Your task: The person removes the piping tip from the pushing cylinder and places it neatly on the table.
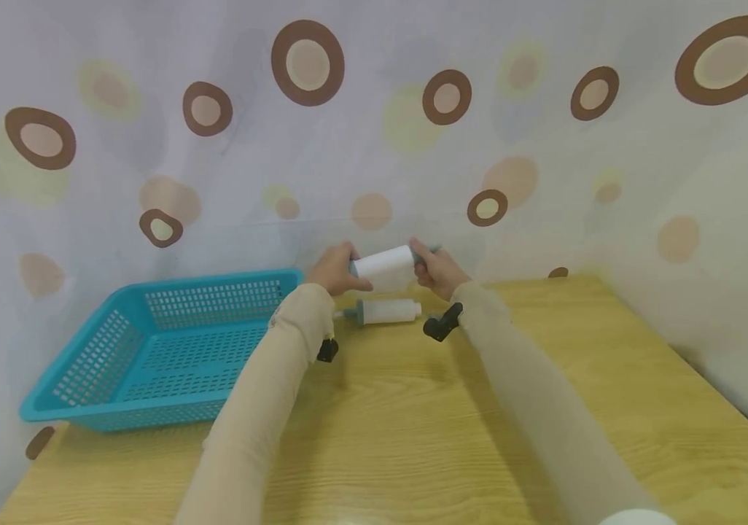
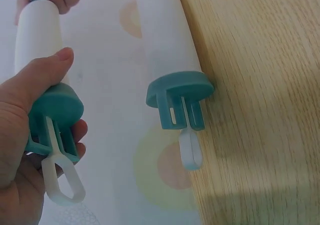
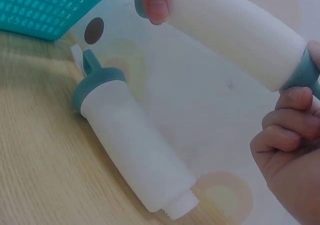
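Above the table, both hands hold a white pastry syringe point(image 1: 383, 262) with teal end parts, its right end tilted slightly up. My left hand point(image 1: 334, 270) grips it around the teal cap end; in the left wrist view a white ring handle point(image 2: 62, 180) sticks out there. At the other end my right hand point(image 1: 438, 271) pinches the teal tip piece point(image 3: 302, 74) with curled fingers. Much of that tip is hidden by the fingers. A second, similar syringe point(image 1: 389, 311) lies on the table just below, teal cap to the left, its threaded white neck point(image 3: 181, 205) uncovered.
A teal plastic basket point(image 1: 170, 415) with slotted walls stands on the table at left, beside my left forearm. The wooden table point(image 1: 387, 437) meets a curtain-like sheet point(image 1: 374, 160) printed with circles at its back edge. A black camera mount point(image 1: 442, 323) sits at my right wrist.
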Demonstrator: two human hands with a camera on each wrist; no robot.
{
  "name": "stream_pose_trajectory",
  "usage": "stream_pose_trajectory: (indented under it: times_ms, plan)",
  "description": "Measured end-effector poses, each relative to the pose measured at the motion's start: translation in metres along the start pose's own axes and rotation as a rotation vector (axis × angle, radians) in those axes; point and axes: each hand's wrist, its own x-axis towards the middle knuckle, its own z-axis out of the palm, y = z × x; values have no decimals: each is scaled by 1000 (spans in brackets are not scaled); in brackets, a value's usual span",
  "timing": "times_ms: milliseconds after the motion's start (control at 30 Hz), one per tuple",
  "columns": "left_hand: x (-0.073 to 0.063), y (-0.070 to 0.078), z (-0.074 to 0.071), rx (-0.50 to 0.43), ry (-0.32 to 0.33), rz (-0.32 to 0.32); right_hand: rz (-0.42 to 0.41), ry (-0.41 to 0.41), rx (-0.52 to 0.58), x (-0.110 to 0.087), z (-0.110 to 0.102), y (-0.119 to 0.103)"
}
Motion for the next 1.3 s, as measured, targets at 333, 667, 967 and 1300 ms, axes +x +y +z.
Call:
stream_pose_trajectory:
  times_ms: [333,667,967,1300]
  plan:
    - [7,16,-6,-47,22,36,-67,-72,31,-4,-9,-11]
    - [5,19,-3,-77,22,14,-63,-87,69,-7,-16,-1]
    - [4,14,-8,-88,15,19,-100,-118,92,-8,-10,7]
    - [-3,-5,-10,-139,-21,-1,-126,-163,108,-7,4,19]
